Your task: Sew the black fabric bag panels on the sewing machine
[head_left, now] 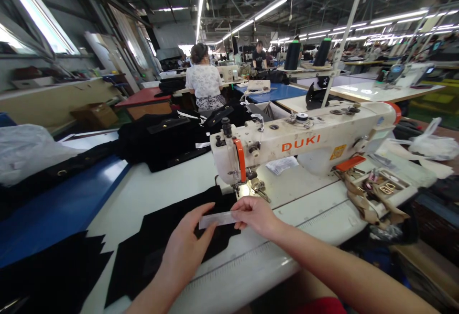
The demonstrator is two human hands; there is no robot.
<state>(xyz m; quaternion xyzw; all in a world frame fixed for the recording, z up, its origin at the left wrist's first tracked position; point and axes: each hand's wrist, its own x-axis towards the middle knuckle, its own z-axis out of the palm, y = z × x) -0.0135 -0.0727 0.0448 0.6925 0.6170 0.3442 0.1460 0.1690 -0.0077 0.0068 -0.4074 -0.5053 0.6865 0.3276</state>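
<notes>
A short, pale translucent strip [218, 219] is pinched at its right end by the thumb and fingers of my right hand [253, 213]. My left hand [188, 237] is around the strip's other end, with thumb and forefinger apart. The left thumb tip is at the strip's lower edge; whether it grips the strip is hard to see. Beneath both hands lies a flat black fabric piece [161, 228] with a stepped outline. Just beyond the strip stands the white sewing machine [276, 144], its lit needle area close to my right fingers.
Black fabric pieces [53, 271] lie at left, and a dark heap of sewn parts [161, 137] sits behind. On the right is a tray [389, 185] of small metal parts. A ruler scale [229, 264] runs along the table's front. Another person [204, 80] sits ahead.
</notes>
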